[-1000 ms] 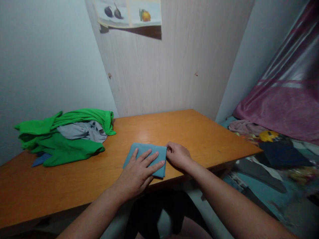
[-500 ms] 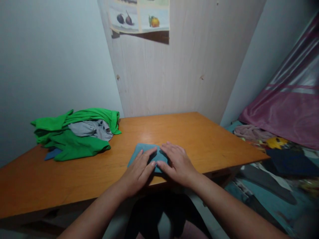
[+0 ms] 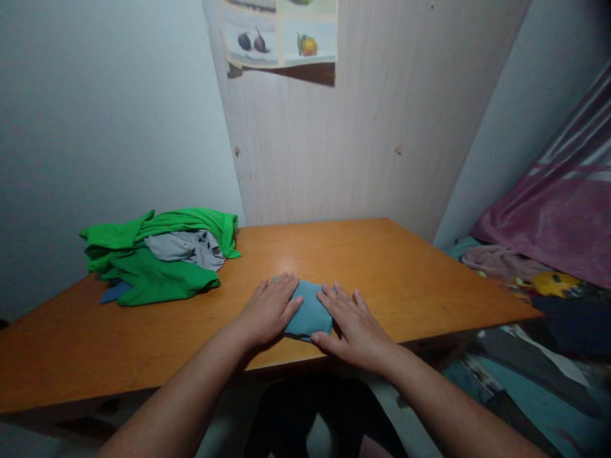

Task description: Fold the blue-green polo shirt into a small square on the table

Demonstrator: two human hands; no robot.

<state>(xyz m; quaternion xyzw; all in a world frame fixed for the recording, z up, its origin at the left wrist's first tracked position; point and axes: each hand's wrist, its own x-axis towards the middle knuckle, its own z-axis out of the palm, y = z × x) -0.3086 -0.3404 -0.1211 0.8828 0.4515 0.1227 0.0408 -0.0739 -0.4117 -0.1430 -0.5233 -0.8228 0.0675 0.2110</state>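
Observation:
A blue-grey cloth folded into a small, roughly square packet (image 3: 310,313) lies near the front edge of the wooden table (image 3: 353,254). My left hand (image 3: 272,312) rests flat over its left side, fingers stretched out and pointing away from me. On the packet's right side lies my right hand (image 3: 351,327), fingers spread, the fingertips and thumb touching the cloth. Between the hands the middle of the packet shows, with layered folds along its near edge. Both ends of it are partly hidden under the hands.
Heaped at the table's left are green clothes (image 3: 162,277) with a grey garment (image 3: 188,247) among them and a bit of blue cloth (image 3: 116,292). A wall stands behind the table. At the right, beyond the table edge, are a pink curtain (image 3: 558,216) and scattered fabrics.
Both hands have moved apart and now lie flatter on the two sides of the packet, uncovering its middle. The packet looks smaller and more compact. The view has shifted slightly left.

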